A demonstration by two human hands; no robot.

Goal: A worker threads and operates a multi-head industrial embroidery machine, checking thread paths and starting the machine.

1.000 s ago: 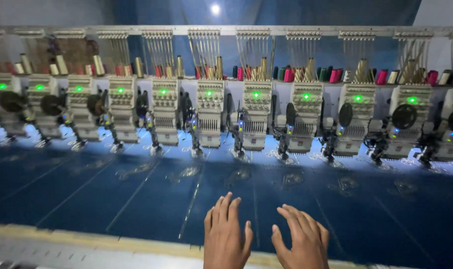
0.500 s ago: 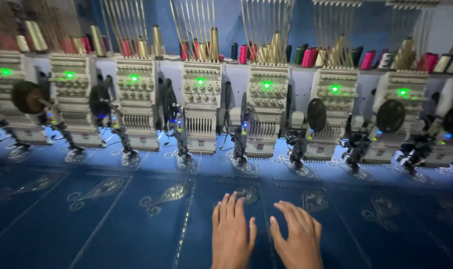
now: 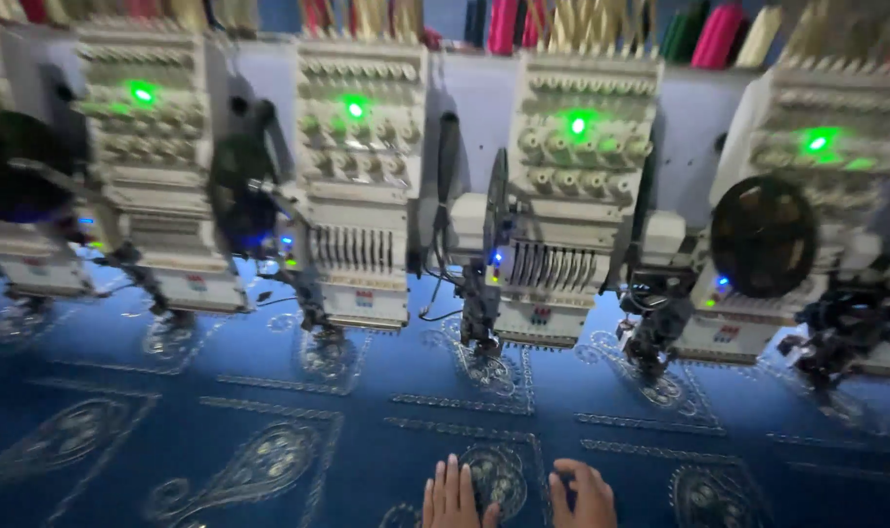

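Both hands lie flat on a deep blue fabric (image 3: pixel 269 381) stretched over the bed of a long multi-head embroidery machine, at the near edge of that bed, slightly right of its middle. The left hand (image 3: pixel 452 497) rests palm down with its fingers straight and pressed close together, pointing toward the machine heads. The right hand (image 3: pixel 584 494) sits just beside it, fingers slightly curled and a little spread, fingertips touching the cloth. Neither hand pinches or grips anything. Between the 2 hands, partly covered by them, lies a round silver-stitched paisley motif (image 3: pixel 494 476).

The blue fabric carries rows of similar stitched paisley motifs in rectangular borders; 1 large motif (image 3: pixel 269 460) lies toward the near left part of the bed. Along the far edge of the bed stand at least 4 cream-coloured embroidery heads, each with a glowing green light. The head (image 3: pixel 572 196) straight beyond the hands has its needle assembly (image 3: pixel 482 323) down over a stitched pattern on the cloth. A head further left (image 3: pixel 357 176) stands over another pattern. A black round disc (image 3: pixel 763 235) hangs on the head toward the far right. Thread cones in pink, green and cream (image 3: pixel 719 34) line the top, blurred.
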